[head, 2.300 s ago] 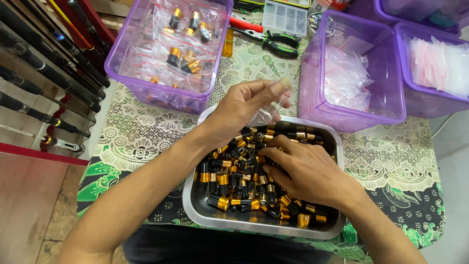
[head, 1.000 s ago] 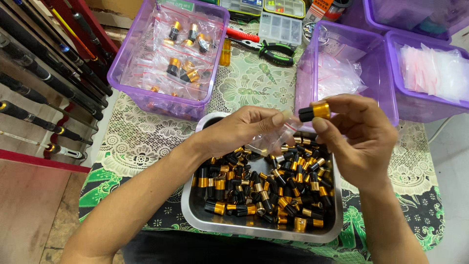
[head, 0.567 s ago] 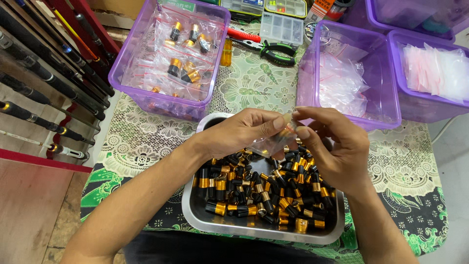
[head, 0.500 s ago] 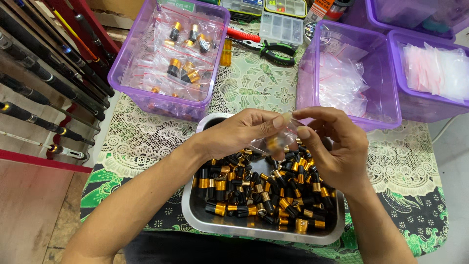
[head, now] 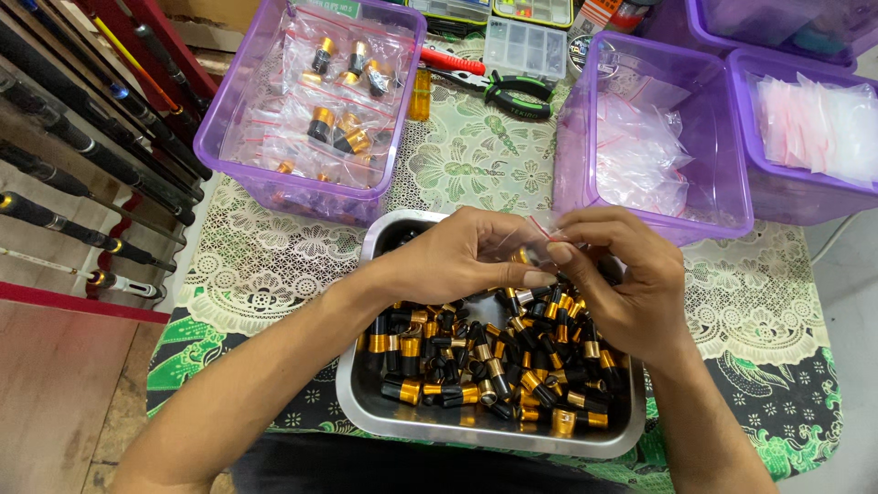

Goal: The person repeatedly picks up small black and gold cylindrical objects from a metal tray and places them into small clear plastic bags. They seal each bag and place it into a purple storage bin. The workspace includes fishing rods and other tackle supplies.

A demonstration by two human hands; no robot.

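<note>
While a second ago the right hand (head: 631, 288) was held up apart with one black-and-gold cap pinched in its fingertips, both hands now meet over the far edge of the steel tray (head: 366, 402). That cap is no longer in open view between the fingers; a gold glint shows just where the two hands touch, behind a small clear bag (head: 529, 240) with a red zip strip. It looks as though the cap has gone into the bag, or is at its mouth, but fingers hide the point of contact, so this cannot be told for sure.

The left hand (head: 453, 256) has its grip pinched on the bag, thumb and fingers pressed on the near side. The right hand's grip is also pressed together, fingertips on the bag's red top edge.

Below the hands, the tray holds a loose heap of caps (head: 494, 366), black with gold bands, lying in every direction. The tray sits on a table covered with a lace-patterned cloth (head: 265, 265).

At the far left stands a purple bin (head: 229, 119) with filled bags, each holding a few caps. At the far right, another purple bin (head: 732, 197) holds empty clear bags. Pliers (head: 512, 87) with green grips lie between the bins. Dark rods (head: 82, 155) lean along the left side.
</note>
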